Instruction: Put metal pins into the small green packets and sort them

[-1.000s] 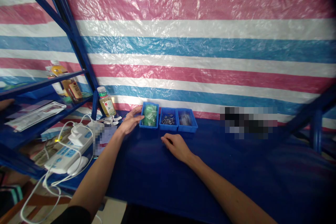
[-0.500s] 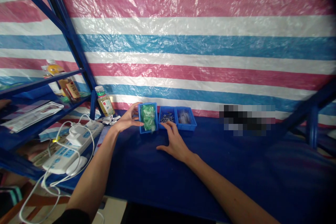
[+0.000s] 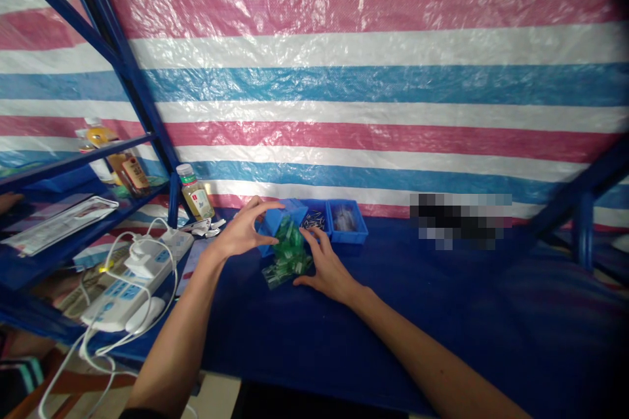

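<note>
Tipping a small blue plastic bin (image 3: 278,217) over with the left hand (image 3: 240,232), fingers curled onto its rim, spilling green-wrapped packets (image 3: 287,258) onto the navy cloth surface (image 3: 417,314). Right hand (image 3: 327,268) open against the heap. Three bins total, with a metal-pin bin (image 3: 313,221) and a clear-bits bin (image 3: 344,218) upright; packets too jumbled to count.

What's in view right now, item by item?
tilted parts bin: one, blue, tipped at the row's left end.
green packets: several, green, heaped below that bin.
pin bin: one, blue, middle of row, holding metal pins.
third bin: one, blue, right end, contents unclear.
plastic bottle: one, green cap, left of the bins.
power strip: one, white, further left.
striped tarp: one, pink, white and blue, behind everything.
left hand: one, bare, on the tilted bin.
right hand: one, bare, open beside the packets.
</note>
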